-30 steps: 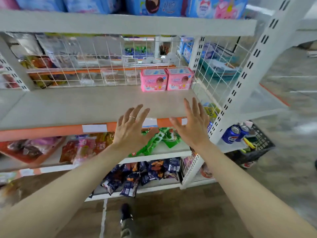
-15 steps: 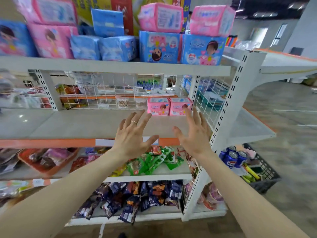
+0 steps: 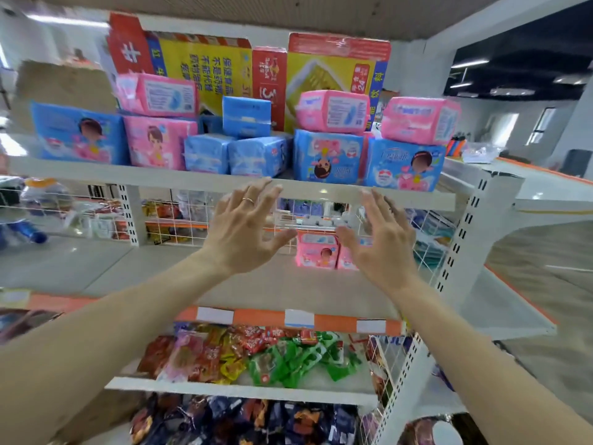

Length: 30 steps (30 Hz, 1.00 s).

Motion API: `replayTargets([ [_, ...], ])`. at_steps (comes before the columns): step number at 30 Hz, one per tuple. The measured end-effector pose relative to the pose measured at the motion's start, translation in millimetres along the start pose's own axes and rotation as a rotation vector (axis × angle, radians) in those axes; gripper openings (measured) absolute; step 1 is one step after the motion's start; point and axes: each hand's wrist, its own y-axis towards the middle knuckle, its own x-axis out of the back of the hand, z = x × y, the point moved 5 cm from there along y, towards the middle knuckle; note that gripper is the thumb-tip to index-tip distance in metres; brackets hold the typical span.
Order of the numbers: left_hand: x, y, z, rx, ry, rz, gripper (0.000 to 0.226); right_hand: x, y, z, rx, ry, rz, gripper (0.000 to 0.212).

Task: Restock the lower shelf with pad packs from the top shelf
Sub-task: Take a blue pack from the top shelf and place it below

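Pink and blue pad packs [image 3: 327,155] are stacked on the top shelf [image 3: 205,183], two pink packs [image 3: 316,253] stand at the back of the lower shelf [image 3: 160,274], and the left hand [image 3: 244,232] and right hand [image 3: 382,245] hover between both shelves, fingers spread, holding nothing.

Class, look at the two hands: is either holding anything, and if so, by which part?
Nothing is held. The left hand and right hand are open and empty.

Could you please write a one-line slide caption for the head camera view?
Both empty hands, left and right, reach up toward pad packs on the top shelf.
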Motion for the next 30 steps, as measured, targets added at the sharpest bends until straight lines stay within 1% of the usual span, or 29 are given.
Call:
replayTargets([
  [5, 21.5, 38.6, 37.7, 0.01, 0.018, -0.092, 0.086, -3.8, 49.5, 34.7, 0.082, -0.001, -0.031, 0.083],
  [11, 40.5, 84.8, 94.1, -0.02, 0.055, -0.158, 0.084, -35.9, 117.8, 83.5, 0.15, 0.036, -0.095, 0.081],
  [17, 48.2, 125.8, 156.7, -0.036, 0.104, -0.193, 0.078, -77.7, 181.9, 123.8, 0.223, 0.028, -0.069, 0.079],
  [20, 50.4, 145.3, 184.8, -0.001, 0.066, -0.189, 0.076, -95.6, 208.9, 137.7, 0.209, 0.004, -0.03, 0.082],
  [24, 55.2, 180.9, 212.2, 0.079, -0.039, -0.183, 0.065, -114.5, 239.6, 152.5, 0.142, -0.028, 0.0, 0.086],
  [30, 47.3, 208.3, 232.7, 0.15, -0.15, -0.147, 0.055, -148.7, 276.2, 166.5, 0.012, -0.083, 0.097, 0.102],
])
